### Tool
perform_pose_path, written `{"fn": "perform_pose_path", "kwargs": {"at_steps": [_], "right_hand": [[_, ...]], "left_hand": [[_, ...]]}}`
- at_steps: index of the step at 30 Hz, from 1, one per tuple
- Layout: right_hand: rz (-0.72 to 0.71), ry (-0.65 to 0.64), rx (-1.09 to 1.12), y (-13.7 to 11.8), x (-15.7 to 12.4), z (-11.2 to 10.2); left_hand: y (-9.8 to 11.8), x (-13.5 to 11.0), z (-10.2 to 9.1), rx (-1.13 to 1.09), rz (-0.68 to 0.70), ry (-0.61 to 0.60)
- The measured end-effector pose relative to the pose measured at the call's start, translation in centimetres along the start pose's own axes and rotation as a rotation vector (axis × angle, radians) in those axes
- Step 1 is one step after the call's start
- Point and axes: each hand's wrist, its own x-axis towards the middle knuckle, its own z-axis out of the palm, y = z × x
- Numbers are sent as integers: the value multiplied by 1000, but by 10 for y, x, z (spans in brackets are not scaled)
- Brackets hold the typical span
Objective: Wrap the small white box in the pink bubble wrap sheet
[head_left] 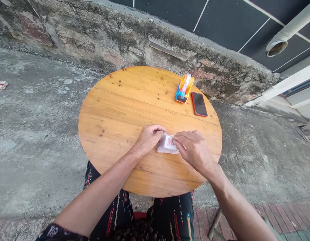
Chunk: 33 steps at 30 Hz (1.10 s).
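Packet (167, 144), just one, small and wrapped in clear plastic with a red and white label, sits on the round wooden worktop (119, 110) towards its near edge, a little right of the middle. Two hands meet on it. The left hand (149, 137) comes in from the near left, fingers curled, its grip pinching the left edge of the packet. The right hand (193, 149) comes in from the near right, and its grip, thumb against fingertips, is closed on the right edge, covering part of the label. The packet looks to rest on the wood between them rather than being lifted.

Two other things stand on the worktop, both near its far right edge. One is an orange and blue tape dispenser (184, 88) with a roll in it. One is a phone (199, 104) in a red case, lying flat with its dark screen up, just beside the dispenser on its right and not touching it.

On the concrete floor (31, 140), well off to the far left, lies one small red and white carton (1, 85).
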Motion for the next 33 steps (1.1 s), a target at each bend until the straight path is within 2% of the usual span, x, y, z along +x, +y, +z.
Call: {"fn": "perform_pose_path", "kwargs": {"at_steps": [6, 15, 24, 33], "right_hand": [[-31, -17, 38, -1, -5, -5], [-75, 1, -143, -11, -1, 1], [-17, 15, -64, -4, 0, 12], [16, 7, -9, -1, 2, 13]], "left_hand": [[1, -1, 0, -19, 2, -11], [1, -2, -1, -13, 1, -9], [3, -3, -1, -9, -7, -12], [2, -2, -1, 1, 3, -10]]}}
